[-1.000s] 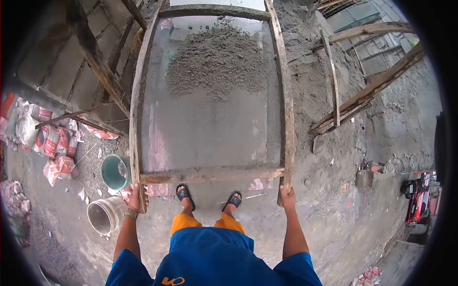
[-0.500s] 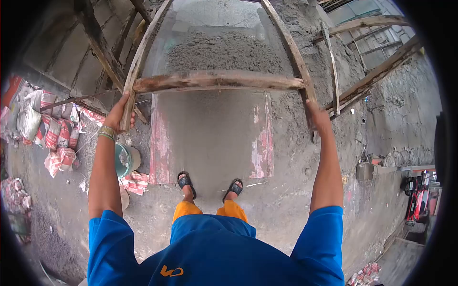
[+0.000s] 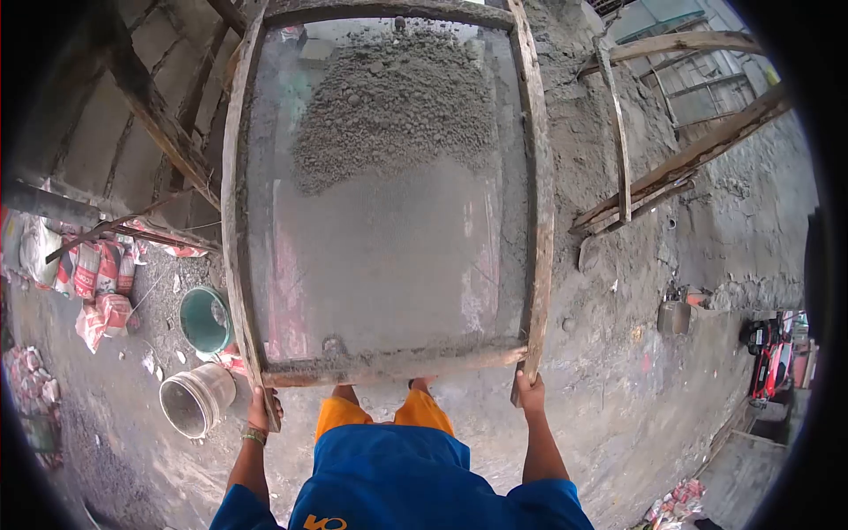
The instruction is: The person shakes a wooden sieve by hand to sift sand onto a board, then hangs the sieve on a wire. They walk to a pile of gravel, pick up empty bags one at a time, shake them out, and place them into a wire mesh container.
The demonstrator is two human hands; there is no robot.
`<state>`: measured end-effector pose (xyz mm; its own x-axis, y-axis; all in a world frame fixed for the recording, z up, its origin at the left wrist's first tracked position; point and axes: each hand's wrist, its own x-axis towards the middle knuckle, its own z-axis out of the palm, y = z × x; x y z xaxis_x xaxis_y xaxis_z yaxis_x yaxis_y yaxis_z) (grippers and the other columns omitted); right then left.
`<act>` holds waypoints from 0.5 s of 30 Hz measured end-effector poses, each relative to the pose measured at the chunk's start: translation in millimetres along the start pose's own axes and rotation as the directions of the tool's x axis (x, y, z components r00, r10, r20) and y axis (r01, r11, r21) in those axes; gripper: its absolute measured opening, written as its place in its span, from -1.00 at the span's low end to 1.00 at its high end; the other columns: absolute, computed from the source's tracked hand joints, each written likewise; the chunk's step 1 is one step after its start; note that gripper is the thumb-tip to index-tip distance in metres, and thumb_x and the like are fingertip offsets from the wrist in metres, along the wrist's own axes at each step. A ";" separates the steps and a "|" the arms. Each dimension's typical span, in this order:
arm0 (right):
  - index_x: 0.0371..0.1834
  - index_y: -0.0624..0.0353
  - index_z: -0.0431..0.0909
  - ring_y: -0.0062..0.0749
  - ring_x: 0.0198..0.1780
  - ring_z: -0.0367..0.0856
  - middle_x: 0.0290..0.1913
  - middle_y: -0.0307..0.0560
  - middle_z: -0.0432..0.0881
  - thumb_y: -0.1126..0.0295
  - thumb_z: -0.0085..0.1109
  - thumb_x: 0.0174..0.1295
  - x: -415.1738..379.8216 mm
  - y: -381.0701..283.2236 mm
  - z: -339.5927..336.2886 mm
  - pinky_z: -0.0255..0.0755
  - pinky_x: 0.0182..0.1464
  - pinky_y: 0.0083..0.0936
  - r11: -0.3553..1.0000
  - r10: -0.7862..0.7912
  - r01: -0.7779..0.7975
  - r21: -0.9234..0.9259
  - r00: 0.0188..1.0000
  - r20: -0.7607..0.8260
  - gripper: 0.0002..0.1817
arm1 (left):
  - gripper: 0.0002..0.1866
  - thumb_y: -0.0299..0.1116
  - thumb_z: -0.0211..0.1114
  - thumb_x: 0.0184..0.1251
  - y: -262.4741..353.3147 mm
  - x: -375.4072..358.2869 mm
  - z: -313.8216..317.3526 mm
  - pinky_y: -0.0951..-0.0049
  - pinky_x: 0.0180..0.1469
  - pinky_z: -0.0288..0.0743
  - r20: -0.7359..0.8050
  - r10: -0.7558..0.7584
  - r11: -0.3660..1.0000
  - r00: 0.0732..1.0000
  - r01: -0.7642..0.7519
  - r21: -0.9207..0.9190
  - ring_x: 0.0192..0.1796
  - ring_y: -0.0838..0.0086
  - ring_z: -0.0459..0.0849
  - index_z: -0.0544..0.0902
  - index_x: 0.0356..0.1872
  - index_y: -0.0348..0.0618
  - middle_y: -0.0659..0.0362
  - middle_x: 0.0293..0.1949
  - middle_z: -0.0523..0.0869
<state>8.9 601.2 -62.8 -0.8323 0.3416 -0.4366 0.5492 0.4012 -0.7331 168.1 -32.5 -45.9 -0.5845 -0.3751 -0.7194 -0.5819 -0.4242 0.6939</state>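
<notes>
Flat even daylight, soft shadows, no glare; strong fisheye bend, black vignette corners, centre sharp.

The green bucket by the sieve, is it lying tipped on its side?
No, the green bucket stands upright with its mouth up; the white bucket beside it lies tipped.

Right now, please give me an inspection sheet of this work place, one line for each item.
Surface: bare grey ground, sandy.
Job's things: wooden-framed sieve with mesh, a sand heap on its far half.
Clutter: white bucket, green bucket, cement bags, loose planks.
Hands: left hand grips the sieve's near left corner; right hand grips the near right corner.
Cables: nothing seen.
Surroundings: block wall at left, red machine at right.
</notes>
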 end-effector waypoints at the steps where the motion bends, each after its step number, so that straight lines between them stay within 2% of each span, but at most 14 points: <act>1: -0.06 0.29 0.49 -0.58 -0.24 0.47 -0.27 -0.22 0.57 0.06 0.27 0.18 -20.4 21.8 -1.7 0.41 -0.17 -0.54 0.996 0.002 -0.002 0.091 1.000 0.005 -0.50 | -0.24 0.45 0.03 0.16 -30.4 -9.6 -16.1 0.43 -0.63 0.46 0.004 0.017 1.000 1.000 -0.017 0.002 -0.67 0.39 0.54 0.50 -0.27 -0.22 0.15 -0.67 0.51; 2: -0.05 0.28 0.49 -0.59 -0.21 0.47 -0.25 -0.23 0.57 0.07 0.27 0.18 -25.2 27.7 0.3 0.41 -0.14 -0.54 0.983 -0.002 0.000 0.182 1.000 0.012 -0.51 | -0.24 0.45 0.04 0.15 -50.9 -16.6 -27.0 0.41 -0.64 0.45 -0.009 0.037 0.999 0.999 -0.037 -0.013 -0.67 0.37 0.54 0.51 -0.29 -0.23 0.14 -0.68 0.51; 5: -0.01 0.29 0.49 -0.57 -0.16 0.49 -0.20 -0.22 0.58 0.08 0.27 0.18 -3.6 9.8 8.5 0.41 -0.08 -0.53 0.994 -0.009 0.005 0.106 0.999 0.038 -0.50 | -0.25 0.45 0.04 0.15 -25.1 -4.0 -10.0 0.40 -0.65 0.44 -0.004 0.053 0.998 0.999 -0.053 0.026 -0.69 0.37 0.53 0.51 -0.33 -0.21 0.14 -0.68 0.50; 6: -0.16 0.39 0.53 -0.42 -0.25 0.57 -0.31 -0.03 0.63 0.05 0.34 0.07 26.7 -0.3 16.2 0.46 -0.17 -0.42 0.997 -0.061 0.063 0.039 0.997 -0.054 -0.46 | -0.26 0.45 0.04 0.15 4.3 19.0 5.3 0.41 -0.66 0.44 0.003 0.028 0.999 1.000 -0.028 0.023 -0.70 0.38 0.52 0.51 -0.33 -0.20 0.15 -0.68 0.50; 7: -0.21 0.43 0.55 -0.38 -0.26 0.59 -0.32 0.05 0.64 0.01 0.32 0.08 59.1 -32.2 19.6 0.46 -0.17 -0.39 0.999 -0.054 0.053 -0.009 0.997 -0.058 -0.43 | -0.27 0.46 0.02 0.15 45.3 41.7 27.5 0.42 -0.66 0.43 -0.005 -0.005 0.999 1.000 0.006 0.037 -0.71 0.40 0.51 0.50 -0.34 -0.16 0.17 -0.68 0.49; 8: -0.21 0.48 0.55 -0.27 -0.24 0.62 -0.34 0.15 0.64 -0.12 0.26 0.08 89.1 -82.9 18.1 0.46 -0.15 -0.35 0.994 -0.051 0.047 -0.103 0.998 -0.029 -0.31 | -0.28 0.47 0.01 0.15 105.5 51.4 59.8 0.42 -0.64 0.44 -0.029 -0.042 0.993 0.999 0.045 0.108 -0.70 0.43 0.51 0.50 -0.33 -0.13 0.17 -0.67 0.49; 9: -0.20 0.51 0.56 -0.10 -0.17 0.66 -0.32 0.26 0.64 -0.25 0.21 0.04 121.7 -130.3 13.7 0.46 -0.11 -0.28 0.971 -0.068 0.047 -0.235 0.994 -0.080 -0.19 | -0.28 0.50 0.01 0.12 159.9 65.4 81.5 0.42 -0.63 0.44 0.001 -0.042 0.991 0.999 0.042 0.125 -0.69 0.45 0.50 0.50 -0.32 -0.08 0.19 -0.67 0.48; 10: -0.21 0.55 0.56 0.15 -0.07 0.64 -0.26 0.41 0.63 -0.36 0.14 -0.01 106.0 -225.8 2.0 0.44 -0.04 -0.19 0.963 -0.146 0.127 -0.238 0.987 -0.066 -0.08 | -0.26 0.52 0.02 0.09 222.5 58.4 110.6 0.42 -0.63 0.44 -0.024 -0.009 0.983 1.000 0.013 0.183 -0.69 0.46 0.50 0.50 -0.32 -0.07 0.22 -0.67 0.47; 11: -0.22 0.58 0.56 0.27 -0.01 0.58 -0.20 0.52 0.59 -0.42 0.11 -0.04 120.8 -276.9 -11.8 0.41 0.00 -0.14 0.894 -0.248 0.173 -0.413 0.959 -0.135 -0.02 | -0.26 0.53 0.04 0.06 275.3 54.3 128.3 0.43 -0.63 0.45 -0.007 0.041 0.975 0.999 -0.038 0.217 -0.69 0.47 0.49 0.49 -0.35 -0.06 0.25 -0.67 0.46; 12: -0.19 0.58 0.56 0.32 0.02 0.54 -0.18 0.57 0.56 -0.45 0.07 -0.05 132.4 -321.4 -29.7 0.39 0.02 -0.13 0.883 -0.295 0.207 -0.421 0.943 -0.155 0.01 | -0.27 0.53 0.03 0.07 324.6 43.0 141.4 0.42 -0.63 0.46 0.052 0.088 0.971 0.995 -0.097 0.218 -0.70 0.48 0.49 0.48 -0.39 -0.06 0.26 -0.67 0.47; 13: -0.18 0.61 0.55 0.27 0.01 0.57 -0.15 0.56 0.56 -0.44 0.10 -0.07 115.0 -380.5 -47.1 0.43 -0.01 -0.14 0.873 -0.335 0.275 -0.402 0.938 -0.087 0.02 | -0.28 0.53 0.03 0.07 371.6 41.5 146.3 0.42 -0.64 0.46 0.096 0.089 0.959 0.991 -0.112 0.261 -0.71 0.48 0.49 0.47 -0.41 -0.05 0.26 -0.67 0.47; 15: -0.13 0.46 0.58 0.29 -0.07 0.59 -0.16 0.52 0.58 -0.40 0.06 0.01 124.9 -437.8 -70.0 0.46 -0.08 -0.10 0.900 -0.191 0.155 -0.408 0.981 -0.047 -0.08 | -0.28 0.53 0.02 0.08 419.8 27.2 142.9 0.42 -0.65 0.46 0.144 0.119 0.943 0.982 -0.157 0.293 -0.72 0.49 0.48 0.47 -0.43 -0.04 0.26 -0.68 0.47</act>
<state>-330.2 527.7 240.1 -0.9173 0.2984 -0.2637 0.3955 0.7608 -0.5146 -172.8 -103.0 230.1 -0.7249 -0.3000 -0.6200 -0.6227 -0.0994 0.7761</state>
